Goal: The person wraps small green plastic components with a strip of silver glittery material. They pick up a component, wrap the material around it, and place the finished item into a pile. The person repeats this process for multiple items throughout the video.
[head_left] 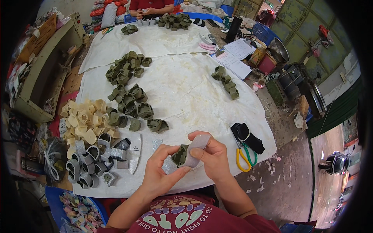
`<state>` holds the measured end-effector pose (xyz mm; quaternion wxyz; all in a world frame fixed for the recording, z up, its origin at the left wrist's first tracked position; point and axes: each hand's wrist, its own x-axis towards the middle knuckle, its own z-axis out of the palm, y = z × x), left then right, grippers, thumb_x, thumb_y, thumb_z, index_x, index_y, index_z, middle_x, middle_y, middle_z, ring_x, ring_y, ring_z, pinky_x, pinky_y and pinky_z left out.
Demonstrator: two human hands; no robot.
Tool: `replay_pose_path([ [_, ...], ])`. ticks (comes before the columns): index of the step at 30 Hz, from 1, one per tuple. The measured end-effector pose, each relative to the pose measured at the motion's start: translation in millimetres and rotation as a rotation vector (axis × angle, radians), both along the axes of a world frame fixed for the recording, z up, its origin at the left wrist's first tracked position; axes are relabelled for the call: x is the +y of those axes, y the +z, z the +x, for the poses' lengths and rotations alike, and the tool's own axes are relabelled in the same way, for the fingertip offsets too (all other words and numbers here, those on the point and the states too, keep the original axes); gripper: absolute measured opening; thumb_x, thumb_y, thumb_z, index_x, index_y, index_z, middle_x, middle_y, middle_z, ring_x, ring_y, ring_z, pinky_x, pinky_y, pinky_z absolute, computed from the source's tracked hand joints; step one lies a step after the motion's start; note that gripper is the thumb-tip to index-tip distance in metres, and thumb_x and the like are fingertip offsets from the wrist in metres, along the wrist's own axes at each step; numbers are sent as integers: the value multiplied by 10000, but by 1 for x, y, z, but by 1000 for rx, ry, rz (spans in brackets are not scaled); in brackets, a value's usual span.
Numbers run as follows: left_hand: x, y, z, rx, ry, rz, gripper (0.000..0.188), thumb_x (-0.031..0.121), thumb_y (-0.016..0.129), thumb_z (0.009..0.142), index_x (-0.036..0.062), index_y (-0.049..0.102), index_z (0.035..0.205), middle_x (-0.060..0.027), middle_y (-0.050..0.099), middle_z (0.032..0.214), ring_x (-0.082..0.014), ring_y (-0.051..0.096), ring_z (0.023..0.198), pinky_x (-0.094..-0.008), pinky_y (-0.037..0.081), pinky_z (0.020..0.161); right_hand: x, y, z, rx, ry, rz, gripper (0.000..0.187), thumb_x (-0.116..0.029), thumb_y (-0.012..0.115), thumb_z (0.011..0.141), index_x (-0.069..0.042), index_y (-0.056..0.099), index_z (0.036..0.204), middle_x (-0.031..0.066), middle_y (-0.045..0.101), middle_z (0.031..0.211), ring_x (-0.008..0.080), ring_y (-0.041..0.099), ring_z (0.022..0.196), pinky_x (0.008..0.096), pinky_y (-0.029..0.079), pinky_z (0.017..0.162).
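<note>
Head view: left hand and right hand pinch glittery strip against olive piece.
Glittery strip: probably light, pliable; grip ends.
Olive piece: likely stiff; hold rim.

1. Held strip: glittery, grainy-looking surface.
2. Held olive piece: matt, plastic-looking.
3. Cream pieces: smooth, matt, plastic- or rubber-like.
4. Table cover: dull, creased white sheeting.
5. Scissors: glossy plastic handles, metal blades.
6. Black bundle: soft-looking matt cloth.
7. Bowl: smooth, shiny metal.
8. Sheets: smooth, matt paper.
</note>
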<state>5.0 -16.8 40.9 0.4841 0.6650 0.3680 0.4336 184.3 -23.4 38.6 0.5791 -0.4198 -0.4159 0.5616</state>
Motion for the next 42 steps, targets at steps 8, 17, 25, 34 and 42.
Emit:
replay_pose_path([
  [8, -1, 10, -4, 115, -77, 209, 532, 36, 760, 701, 54, 560, 1193, -111, 556, 1054, -237, 546, 976, -333, 425, 860, 8, 1, 13, 192, 186, -158, 215, -39, 681, 805, -1, 652, 1015, 78, 632, 1084, 143, 586, 988, 292, 465, 868],
  [17, 1, -3, -9, 93, 14, 49, 595, -26, 712, 725, 24, 496, 1276, -124, 531, 1194, -187, 571, 1010, -318, 467, 864, 2, 6, 15, -122, 167, 25, 141, -6, 697, 810, -7, 658, 945, 23, 621, 975, 84, 597, 820, 221, 498, 710],
  [25, 6, -4, -10, -11, -46, -105, 638, -41, 685, 742, 16, 438, 1327, -87, 588, 1104, -152, 600, 984, -295, 504, 824, -5, 16, -4, -295, 165, 89, 168, -9, 739, 765, -22, 647, 906, 42, 568, 1001, 103, 594, 867, 242, 540, 702],
  [34, 8, -8, -6, -77, -51, 31, 593, -94, 623, 732, 54, 509, 1295, -98, 578, 1085, -169, 594, 958, -291, 505, 817, -3, 22, -3, -425, 164, 151, 168, -11, 763, 733, -26, 663, 868, 47, 568, 974, 115, 598, 857, 244, 551, 699],
  [42, 10, -3, -6, 110, -9, 252, 560, -97, 623, 739, 34, 518, 1274, -109, 575, 1135, -175, 590, 1000, -314, 490, 852, -3, 24, -8, -567, 70, 109, 257, -95, 799, 712, -53, 668, 929, 51, 572, 952, 122, 602, 832, 257, 507, 652],
])
